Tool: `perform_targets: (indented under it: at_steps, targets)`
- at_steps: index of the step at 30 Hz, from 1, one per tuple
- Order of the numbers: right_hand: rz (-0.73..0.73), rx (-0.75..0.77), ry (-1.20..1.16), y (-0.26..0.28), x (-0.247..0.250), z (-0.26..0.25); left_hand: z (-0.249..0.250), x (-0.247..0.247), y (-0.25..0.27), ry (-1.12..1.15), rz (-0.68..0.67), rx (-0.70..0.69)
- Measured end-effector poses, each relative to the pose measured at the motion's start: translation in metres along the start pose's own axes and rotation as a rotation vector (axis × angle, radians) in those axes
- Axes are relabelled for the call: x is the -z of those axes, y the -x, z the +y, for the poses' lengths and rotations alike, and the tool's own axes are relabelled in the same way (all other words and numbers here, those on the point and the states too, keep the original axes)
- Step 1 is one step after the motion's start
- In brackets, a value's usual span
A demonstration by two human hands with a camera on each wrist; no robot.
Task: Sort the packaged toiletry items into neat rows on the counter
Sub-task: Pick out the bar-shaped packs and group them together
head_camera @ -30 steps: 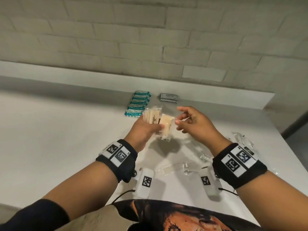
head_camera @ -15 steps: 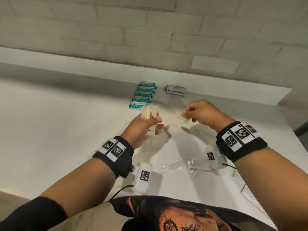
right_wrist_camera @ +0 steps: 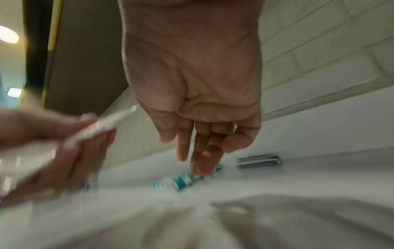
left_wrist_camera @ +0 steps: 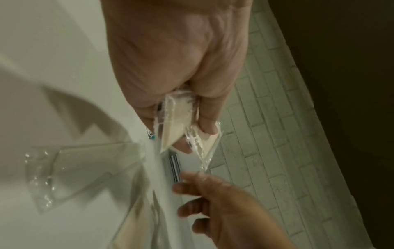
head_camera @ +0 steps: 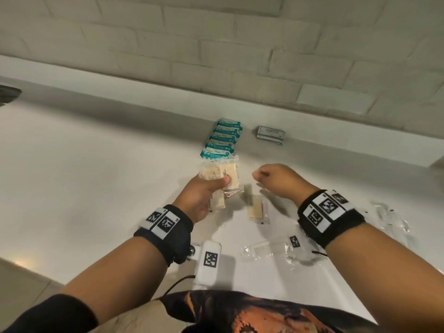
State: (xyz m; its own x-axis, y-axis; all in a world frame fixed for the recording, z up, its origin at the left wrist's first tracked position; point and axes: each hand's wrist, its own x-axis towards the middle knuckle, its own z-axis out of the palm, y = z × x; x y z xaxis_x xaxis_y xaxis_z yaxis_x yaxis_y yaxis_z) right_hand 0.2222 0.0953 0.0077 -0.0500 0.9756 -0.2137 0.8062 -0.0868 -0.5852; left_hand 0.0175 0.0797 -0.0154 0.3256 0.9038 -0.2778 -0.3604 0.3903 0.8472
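Note:
My left hand (head_camera: 216,185) grips a small stack of cream soap packets (head_camera: 222,173) in clear wrap above the counter (head_camera: 96,176); the left wrist view shows the left hand's thumb and fingers (left_wrist_camera: 204,124) pinching the packets (left_wrist_camera: 181,121). One cream packet (head_camera: 257,209) lies flat on the counter, just below my right hand (head_camera: 263,175). The right hand (right_wrist_camera: 202,148) hangs over it with relaxed fingers and holds nothing. A neat row of teal packets (head_camera: 223,140) lies by the back ledge, with grey packets (head_camera: 270,135) to their right.
A wrapped comb (head_camera: 264,248) lies near the front edge. Loose clear packets (head_camera: 389,217) sit at the right. A brick wall (head_camera: 216,56) rises behind the ledge. The counter's bare left part is wide.
My right hand took one cream packet from the left hand's stack, carried it right and down, and let it go on the counter. The left hand kept its stack.

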Motion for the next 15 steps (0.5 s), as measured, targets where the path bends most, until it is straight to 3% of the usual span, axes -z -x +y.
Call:
perform_targets:
  at_steps: [2, 3, 5, 10, 12, 15]
  targets:
    - [0.001, 0.013, -0.369, 0.008, 0.008, -0.015, 0.001, -0.001, 0.001, -0.018, -0.008, -0.015]
    - [-0.029, 0.046, -0.424, 0.012, 0.010, -0.021, 0.001, -0.003, 0.001, -0.029, -0.017, -0.022]
    - [-0.044, 0.099, -0.441, 0.019, 0.008, -0.027, 0.001, -0.008, 0.000, -0.045, -0.044, -0.022]
    - [0.147, 0.144, -0.483, 0.026, 0.015, -0.026, 0.003, -0.018, -0.002, -0.044, -0.012, -0.002]
    - [0.251, 0.269, -0.363, 0.030, 0.020, -0.024, 0.006, -0.021, -0.002, -0.033, 0.023, 0.076]
    - [0.338, 0.523, 0.172, 0.040, 0.022, -0.024, 0.010, -0.023, 0.001, 0.030, 0.010, 0.181]
